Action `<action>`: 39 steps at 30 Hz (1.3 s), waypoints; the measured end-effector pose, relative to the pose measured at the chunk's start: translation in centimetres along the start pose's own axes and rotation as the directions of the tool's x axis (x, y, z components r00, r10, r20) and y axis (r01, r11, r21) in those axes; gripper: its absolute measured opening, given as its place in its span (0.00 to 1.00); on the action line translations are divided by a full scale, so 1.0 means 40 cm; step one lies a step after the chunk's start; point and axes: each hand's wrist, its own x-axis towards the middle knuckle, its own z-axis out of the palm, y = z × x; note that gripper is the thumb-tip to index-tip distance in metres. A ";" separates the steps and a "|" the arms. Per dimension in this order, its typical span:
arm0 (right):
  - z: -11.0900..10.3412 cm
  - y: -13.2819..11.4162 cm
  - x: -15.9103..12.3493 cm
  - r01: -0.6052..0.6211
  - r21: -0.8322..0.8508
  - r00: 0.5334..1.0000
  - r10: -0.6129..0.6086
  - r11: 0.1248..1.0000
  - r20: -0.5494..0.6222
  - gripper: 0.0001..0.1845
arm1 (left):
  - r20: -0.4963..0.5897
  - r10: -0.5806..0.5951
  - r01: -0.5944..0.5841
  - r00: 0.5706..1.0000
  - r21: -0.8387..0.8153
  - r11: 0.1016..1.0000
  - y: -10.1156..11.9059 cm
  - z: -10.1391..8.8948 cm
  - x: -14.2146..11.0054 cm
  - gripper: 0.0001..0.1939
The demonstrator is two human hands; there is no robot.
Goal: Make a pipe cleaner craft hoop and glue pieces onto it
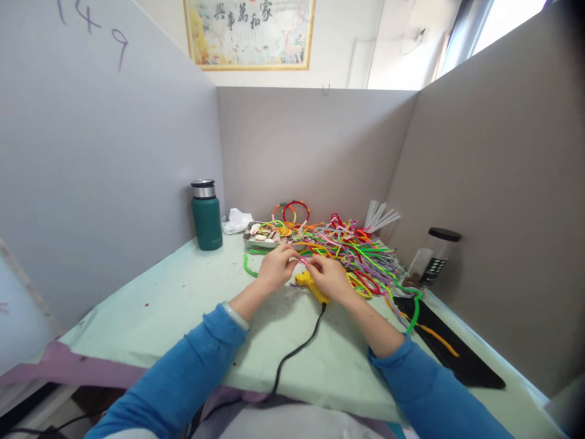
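My left hand (276, 268) and my right hand (329, 278) meet over the middle of the table, fingertips pinched on a short pink pipe cleaner (303, 260) that spans the small gap between them. Just below, a yellow hot glue gun (314, 288) lies on the table, partly covered by my right hand. Its black cord (297, 352) runs down over the front edge. Behind my hands spreads a heap of pipe cleaners (361, 253) in many colours. A shallow tray (260, 245) of small flat pieces stands behind my left hand.
A green bottle (207, 222) stands at the left. Two wrapped rings (297, 211) lean at the back, near clear glue sticks (380, 217). At the right are a black-lidded clear bottle (436, 259) and a flat black item (478, 363). Grey partitions (315, 146) enclose the table.
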 end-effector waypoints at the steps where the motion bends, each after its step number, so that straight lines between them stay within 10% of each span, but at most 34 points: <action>1: 0.001 0.002 -0.002 0.016 -0.024 1.000 -0.016 1.000 -0.002 0.11 | 0.017 0.039 -0.040 0.999 0.089 0.995 0.000 0.000 -0.004 0.07; 23: 0.015 -0.010 -0.012 0.006 -0.102 0.996 -0.015 0.995 -0.089 0.12 | 0.202 0.008 -0.131 0.979 0.600 0.789 0.012 0.006 -0.018 0.15; 32: 0.033 0.003 -0.013 -0.006 -0.065 0.997 0.000 0.998 -0.081 0.10 | 0.082 -0.214 0.201 0.973 0.143 0.969 0.001 0.020 -0.001 0.10; 39: 0.056 -0.015 -0.011 -0.123 0.266 0.992 0.127 0.956 0.003 0.12 | 0.226 -0.458 0.507 0.859 -0.486 0.711 0.001 0.030 0.006 0.09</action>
